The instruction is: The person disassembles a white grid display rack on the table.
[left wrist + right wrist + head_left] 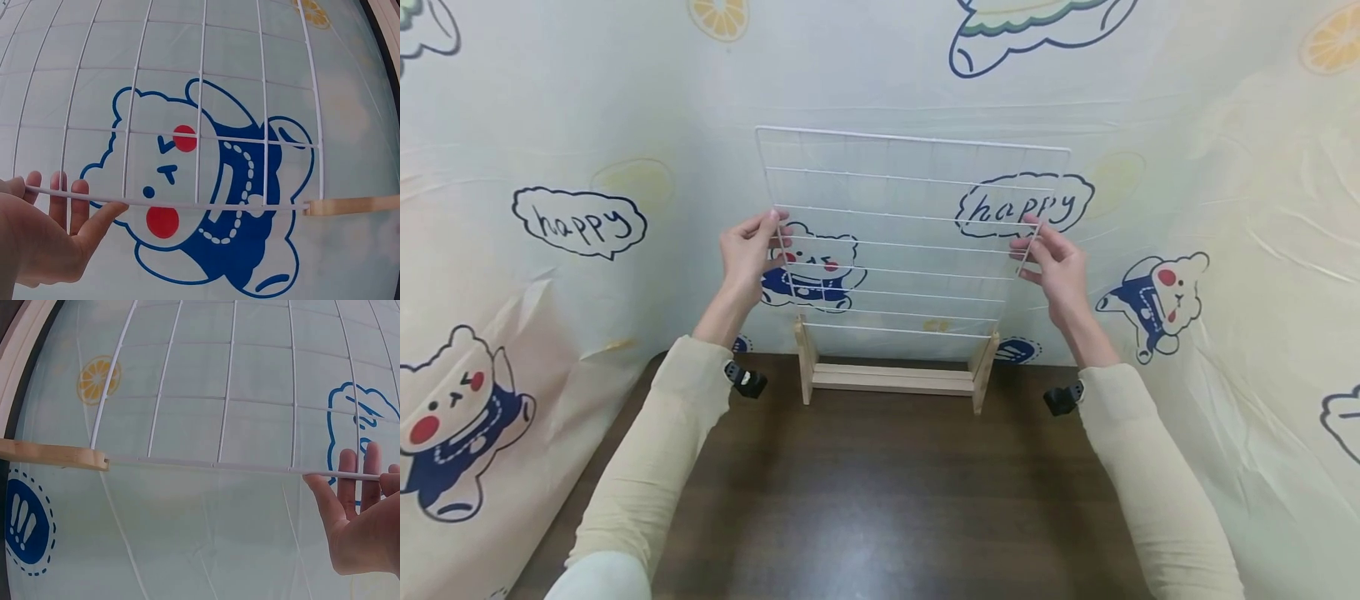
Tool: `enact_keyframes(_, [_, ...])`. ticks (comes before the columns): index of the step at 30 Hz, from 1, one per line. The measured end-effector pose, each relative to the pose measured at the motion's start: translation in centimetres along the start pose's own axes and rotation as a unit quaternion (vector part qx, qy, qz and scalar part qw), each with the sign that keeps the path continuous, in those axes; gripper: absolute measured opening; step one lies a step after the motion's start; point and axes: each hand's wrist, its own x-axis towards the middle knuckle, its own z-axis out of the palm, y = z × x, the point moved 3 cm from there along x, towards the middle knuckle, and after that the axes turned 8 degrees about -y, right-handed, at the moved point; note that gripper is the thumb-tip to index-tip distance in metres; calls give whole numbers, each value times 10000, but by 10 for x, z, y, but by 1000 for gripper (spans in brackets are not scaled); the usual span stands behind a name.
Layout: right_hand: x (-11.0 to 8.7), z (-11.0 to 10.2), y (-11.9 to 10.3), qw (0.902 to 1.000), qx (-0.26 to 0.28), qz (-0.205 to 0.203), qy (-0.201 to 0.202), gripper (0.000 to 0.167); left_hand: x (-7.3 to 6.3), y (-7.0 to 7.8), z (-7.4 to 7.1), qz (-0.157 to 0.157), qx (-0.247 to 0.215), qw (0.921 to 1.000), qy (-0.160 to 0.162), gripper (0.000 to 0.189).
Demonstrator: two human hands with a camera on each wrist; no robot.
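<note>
Printed backdrop [587, 100], white grid [198, 135], both gripping hands [747, 254] [1063, 271] in head view only

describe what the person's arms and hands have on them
The left sleeve and right sleeve are long, plain cream and slightly wrinkled. A small, boxy black left wrist device and a matching right wrist device sit near the cuffs. The left hand and right hand are gloveless.

I have the left arm [651, 442] and right arm [1157, 467] stretched upward from the head view's lower corners, left hand [747, 257] left of centre, right hand [1062, 265] right of centre, fingers [79, 205] pinching.
</note>
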Motion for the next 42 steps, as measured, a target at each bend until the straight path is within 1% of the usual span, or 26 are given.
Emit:
enact_keyframes(3, [0, 0, -1, 10000, 34, 47, 76, 34, 1, 0, 2, -16, -82, 10000, -13, 37])
enact_keyframes(8, [1, 0, -2, 9997, -81, 146, 204, 33, 2, 1, 1, -28, -166, 9999, -7, 35])
enact_keyframes(11, [2, 2, -4, 9996, -158, 114, 196, 33, 2, 3, 0, -64, -234, 9997, 20, 34])
enact_keyframes(16, [3, 4, -6, 9997, -126, 62, 205, 33, 1, 7, 0, -119, -297, 9995, 43, 33])
enact_keyframes(21, [0, 4, -5, 9994, -106, 125, 311, 32, -3, 7, 1, -128, -247, 9996, 94, 34])
enact_keyframes(26, [0, 6, -5, 9994, -87, 144, 309, 32, -5, 7, 0, -134, -181, 9996, 182, 35])
enact_keyframes(33, [2, 6, -13, 9996, -84, -7, 257, 32, -3, 15, 1, -75, -177, 9994, 287, 31])
enact_keyframes(42, [-1, 5, -15, 9993, -74, -1, 362, 32, -6, 22, 3, -35, -36, 9997, 237, 32])
